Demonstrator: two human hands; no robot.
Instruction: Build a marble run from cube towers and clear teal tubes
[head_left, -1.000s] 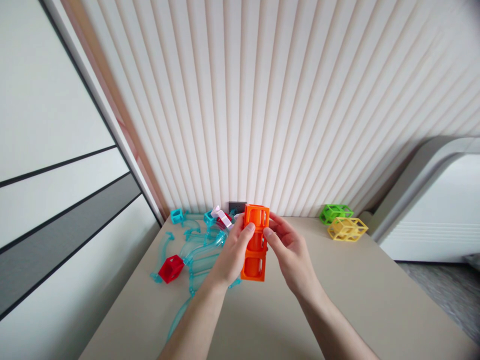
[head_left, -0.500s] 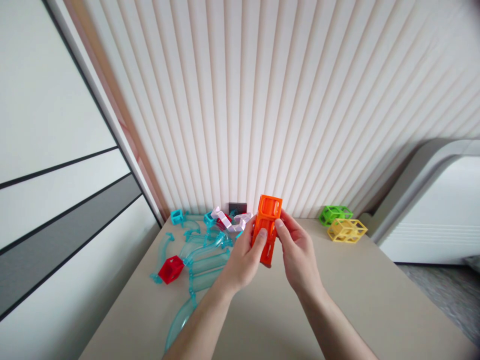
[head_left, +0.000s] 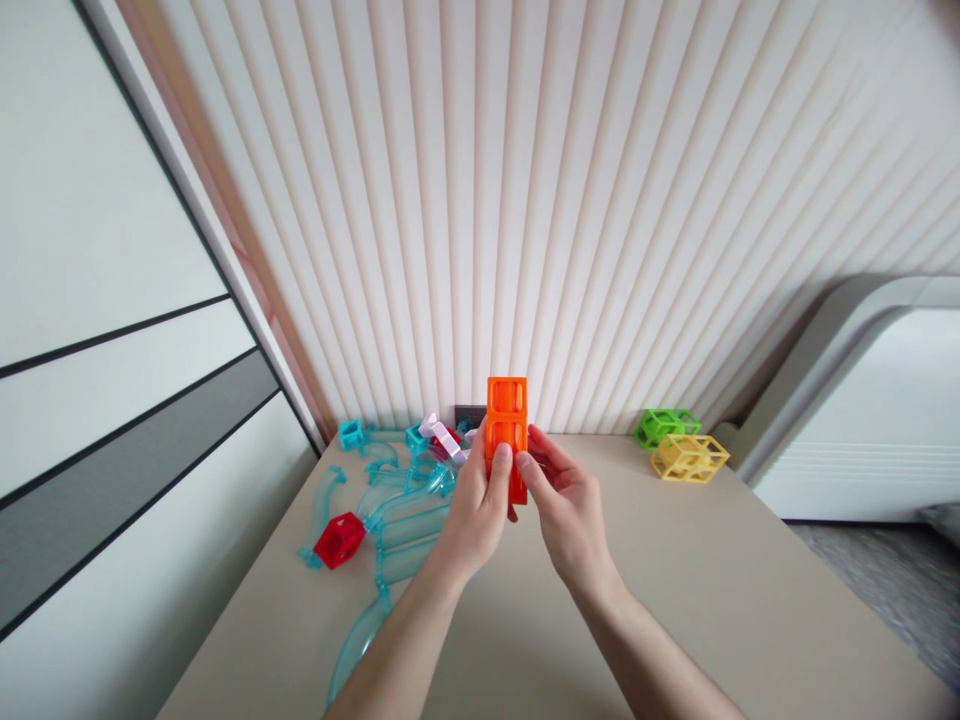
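An orange open-framed block (head_left: 507,398), shaped like cubes joined end to end, is held upright above the table. My left hand (head_left: 480,500) is closed around its left side, thumb across the lower front. At the lower right edge, the thumb of my right hand (head_left: 566,505) presses on the block. The right fingers curl close to its right side, their tips partly hidden. Behind and left of my left hand are pale pink angular pieces (head_left: 444,438), partly covered by it.
Translucent blue track pieces (head_left: 409,525) spread over the left of the beige table (head_left: 637,600), with a red frame block (head_left: 340,540) among them. Green (head_left: 666,427) and yellow (head_left: 690,458) frame blocks stand at the back right. A black box (head_left: 469,413) sits against the ribbed wall.
Both hands have moved slightly left with the orange block, which has turned from a tilt to nearly upright. The right fingers have loosened a little from its side.
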